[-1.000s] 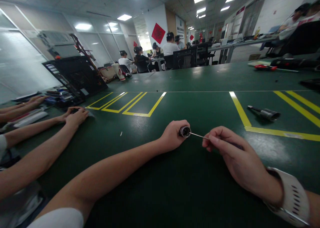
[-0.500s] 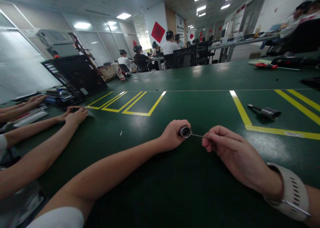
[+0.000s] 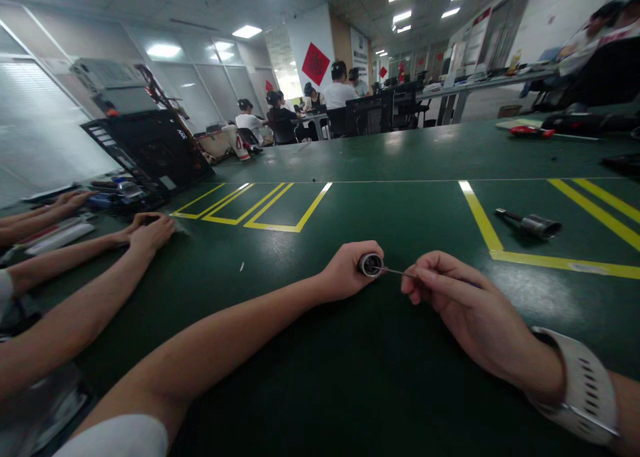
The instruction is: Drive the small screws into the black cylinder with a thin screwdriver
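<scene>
Broadly, everything sits on the green table [image 3: 400, 157], marked with yellow tape lines [image 3: 480, 220]. At its near middle the left hand [image 3: 345, 270] is wrapped tight around a small metal cylinder [image 3: 371, 264], and just right of it the right hand [image 3: 463, 303] pinches a thin metal rod [image 3: 393, 271] whose tip meets the cylinder's open end. Another metal tool [image 3: 530, 223] lies farther right, inside the tape.

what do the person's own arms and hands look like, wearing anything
Both hands are bare, no gloves. The left hand ends a bare forearm; a short white sleeve shows at the upper arm. The right hand has a white watch strap with rows of oval holes on the wrist. No rings can be made out.
</scene>
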`<state>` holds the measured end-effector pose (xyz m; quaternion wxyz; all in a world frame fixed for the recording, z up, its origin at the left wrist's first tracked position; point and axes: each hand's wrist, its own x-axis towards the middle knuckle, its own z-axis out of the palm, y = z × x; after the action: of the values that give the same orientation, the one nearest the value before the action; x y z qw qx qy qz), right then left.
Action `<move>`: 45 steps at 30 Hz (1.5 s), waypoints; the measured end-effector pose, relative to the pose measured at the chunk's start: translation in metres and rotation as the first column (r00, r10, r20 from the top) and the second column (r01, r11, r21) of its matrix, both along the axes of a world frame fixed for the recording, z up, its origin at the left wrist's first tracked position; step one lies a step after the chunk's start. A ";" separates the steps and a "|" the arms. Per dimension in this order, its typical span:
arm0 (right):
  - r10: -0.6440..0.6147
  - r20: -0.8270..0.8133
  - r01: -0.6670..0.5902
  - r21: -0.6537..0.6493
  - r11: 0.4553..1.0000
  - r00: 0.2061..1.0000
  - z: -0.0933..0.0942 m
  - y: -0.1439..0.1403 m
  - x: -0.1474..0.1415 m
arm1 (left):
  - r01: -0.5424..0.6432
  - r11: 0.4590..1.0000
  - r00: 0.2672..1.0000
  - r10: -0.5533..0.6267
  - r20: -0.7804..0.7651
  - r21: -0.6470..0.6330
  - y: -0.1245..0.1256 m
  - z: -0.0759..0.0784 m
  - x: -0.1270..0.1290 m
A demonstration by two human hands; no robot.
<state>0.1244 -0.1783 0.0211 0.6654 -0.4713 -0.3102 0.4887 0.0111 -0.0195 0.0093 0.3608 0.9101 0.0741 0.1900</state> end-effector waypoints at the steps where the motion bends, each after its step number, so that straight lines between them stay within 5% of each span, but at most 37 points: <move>1: -0.011 0.006 0.011 0.004 1.000 1.000 0.000 0.000 0.000 | -0.011 1.000 1.000 0.011 0.001 0.004 0.000 0.000 0.000; 6: -0.081 0.085 0.078 0.039 0.996 0.993 -0.002 -0.001 0.001 | -0.061 0.998 0.998 0.061 0.011 0.005 0.002 -0.002 0.001; 13: -0.016 0.410 0.008 0.022 1.000 0.912 -0.005 -0.007 0.000 | -0.073 0.997 0.997 0.073 0.018 0.008 0.002 -0.003 0.001; 18: -0.005 0.485 0.008 -0.003 1.000 0.875 -0.005 -0.009 0.000 | -0.083 0.996 0.996 0.083 0.028 0.021 0.002 -0.004 0.001; 45: -0.180 0.237 0.182 0.014 0.983 0.955 -0.003 -0.002 0.002 | -0.190 0.930 0.976 0.215 -0.047 0.315 0.004 -0.005 0.000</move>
<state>0.1268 -0.1803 0.0183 0.6636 -0.5554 -0.3409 0.3673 0.0109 -0.0151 0.0046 0.1891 0.9497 0.1513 0.1984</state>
